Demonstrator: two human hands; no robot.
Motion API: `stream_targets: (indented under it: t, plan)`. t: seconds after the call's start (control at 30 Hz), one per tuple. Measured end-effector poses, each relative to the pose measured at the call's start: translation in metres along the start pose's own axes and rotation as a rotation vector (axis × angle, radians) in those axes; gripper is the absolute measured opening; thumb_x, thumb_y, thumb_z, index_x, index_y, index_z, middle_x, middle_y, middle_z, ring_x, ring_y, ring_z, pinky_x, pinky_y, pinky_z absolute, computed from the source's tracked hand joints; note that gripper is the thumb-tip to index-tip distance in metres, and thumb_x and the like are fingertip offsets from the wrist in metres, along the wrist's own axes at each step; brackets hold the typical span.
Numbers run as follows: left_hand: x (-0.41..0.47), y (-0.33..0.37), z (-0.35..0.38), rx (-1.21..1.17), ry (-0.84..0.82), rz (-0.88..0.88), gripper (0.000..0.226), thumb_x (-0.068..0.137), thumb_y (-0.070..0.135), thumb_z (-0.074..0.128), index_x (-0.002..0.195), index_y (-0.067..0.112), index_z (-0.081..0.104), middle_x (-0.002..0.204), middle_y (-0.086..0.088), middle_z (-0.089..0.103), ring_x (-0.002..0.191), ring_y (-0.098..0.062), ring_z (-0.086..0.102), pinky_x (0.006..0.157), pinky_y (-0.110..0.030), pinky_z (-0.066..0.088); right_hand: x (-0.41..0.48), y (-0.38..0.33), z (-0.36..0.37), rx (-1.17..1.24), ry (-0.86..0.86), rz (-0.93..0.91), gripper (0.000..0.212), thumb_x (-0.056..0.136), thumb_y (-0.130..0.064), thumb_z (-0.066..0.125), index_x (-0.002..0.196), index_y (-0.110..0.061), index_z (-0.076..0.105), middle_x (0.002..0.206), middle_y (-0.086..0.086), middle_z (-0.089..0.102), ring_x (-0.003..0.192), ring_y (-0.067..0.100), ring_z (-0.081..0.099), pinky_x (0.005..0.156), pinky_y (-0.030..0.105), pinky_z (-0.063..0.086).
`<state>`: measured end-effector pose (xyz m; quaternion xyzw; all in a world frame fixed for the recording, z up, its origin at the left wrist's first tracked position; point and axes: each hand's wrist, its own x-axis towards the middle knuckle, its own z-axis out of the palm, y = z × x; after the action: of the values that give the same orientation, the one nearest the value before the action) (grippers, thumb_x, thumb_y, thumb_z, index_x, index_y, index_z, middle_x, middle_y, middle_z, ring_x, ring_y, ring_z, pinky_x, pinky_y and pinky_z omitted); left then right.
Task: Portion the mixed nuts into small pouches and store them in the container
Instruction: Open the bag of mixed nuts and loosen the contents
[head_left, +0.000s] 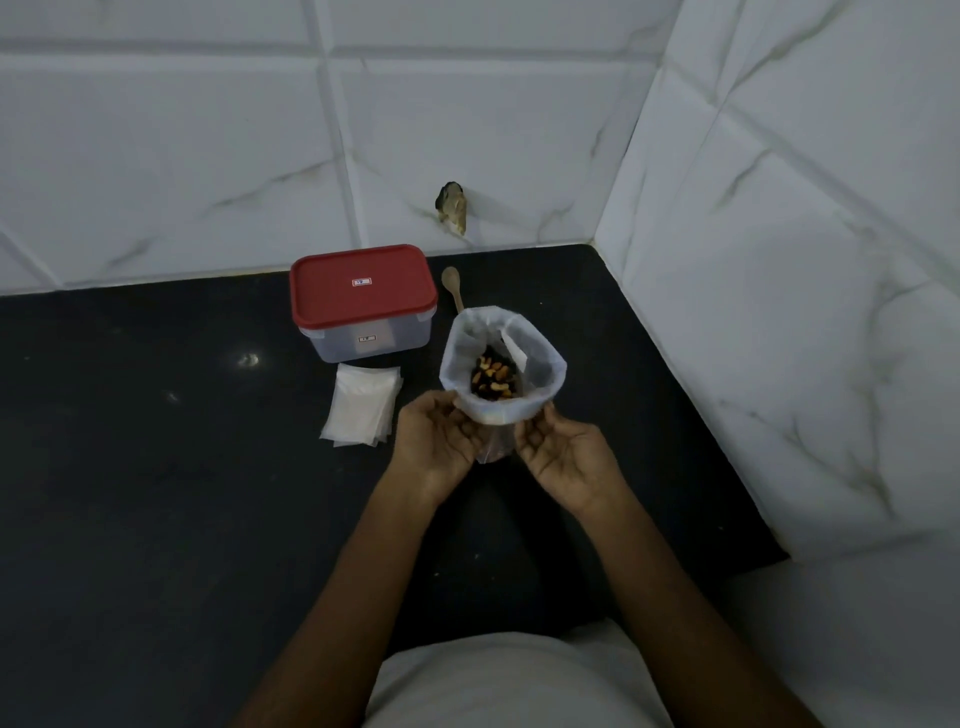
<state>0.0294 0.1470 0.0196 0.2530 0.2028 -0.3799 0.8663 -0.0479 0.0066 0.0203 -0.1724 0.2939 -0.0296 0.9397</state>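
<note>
A person's left hand (437, 441) and right hand (567, 457), fingers curled round it, hold the bag of mixed nuts (540, 364) upright, right of the pouches (362, 410) and the lidded container (363, 299) by the tabletop's (156, 493) back edge. Keeping the rolled rim wide and level should let the spoon (451, 283) scoop without spills.

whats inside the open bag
Mixed nuts lie at the bottom of the bag. Its cloudy walls hide how deep the pile goes.
</note>
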Motion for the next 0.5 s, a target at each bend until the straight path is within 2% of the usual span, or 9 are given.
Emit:
stream_targets:
  t: [0.1,0.17,0.27,0.37,0.43,0.5]
  plan:
    - [0.001,0.006,-0.001,0.483,0.027,0.104,0.036,0.098,0.032,0.053,0.127,0.012,0.057,0.117,-0.011,0.066,0.104,-0.024,0.066,0.082,-0.038,0.056,0.004,-0.003,0.0,-0.278,0.051,-0.052,0.025,0.101,-0.025,0.049,0.114,-0.01,0.065,0.101,0.009,0.073,0.088,0.019,0.071,0.076,0.032,0.054]
    - [0.001,0.007,-0.004,0.845,0.095,0.174,0.036,0.098,0.035,0.055,0.128,0.016,0.057,0.12,-0.008,0.065,0.107,-0.021,0.064,0.085,-0.038,0.055,0.008,-0.004,0.003,-0.558,0.11,-0.092,0.035,0.1,-0.04,0.049,0.125,-0.019,0.059,0.112,0.008,0.071,0.095,0.02,0.07,0.074,0.034,0.055]
    - [0.0,0.006,-0.006,1.197,0.146,0.265,0.015,0.102,0.029,0.045,0.105,0.025,0.059,0.111,-0.005,0.065,0.102,-0.018,0.063,0.093,-0.043,0.052,0.008,-0.005,0.012,-0.957,0.171,-0.129,0.033,0.096,-0.043,0.055,0.125,-0.027,0.054,0.117,0.005,0.066,0.102,0.023,0.066,0.08,0.037,0.054]
    - [0.002,0.01,-0.006,1.42,0.119,0.284,0.021,0.104,0.029,0.039,0.09,0.032,0.055,0.108,-0.005,0.065,0.102,-0.02,0.062,0.096,-0.047,0.049,0.006,-0.008,0.016,-1.248,0.195,-0.206,0.021,0.098,-0.035,0.056,0.113,-0.022,0.062,0.108,0.003,0.067,0.089,0.015,0.064,0.068,0.028,0.053]
    - [0.005,0.015,-0.006,1.565,0.123,0.281,0.02,0.104,0.034,0.038,0.091,0.03,0.053,0.106,-0.005,0.064,0.097,-0.017,0.062,0.09,-0.042,0.051,0.008,-0.016,0.016,-1.369,0.214,-0.244,0.02,0.098,-0.034,0.057,0.112,-0.021,0.064,0.104,-0.001,0.066,0.09,0.013,0.064,0.074,0.03,0.056]
    - [0.009,0.021,-0.004,1.681,0.148,0.313,0.033,0.104,0.046,0.037,0.089,0.024,0.057,0.094,-0.003,0.065,0.08,-0.01,0.06,0.071,-0.031,0.049,0.014,-0.025,0.02,-1.425,0.251,-0.27,0.029,0.096,-0.036,0.058,0.121,-0.021,0.06,0.101,-0.007,0.062,0.093,0.011,0.062,0.084,0.034,0.056]
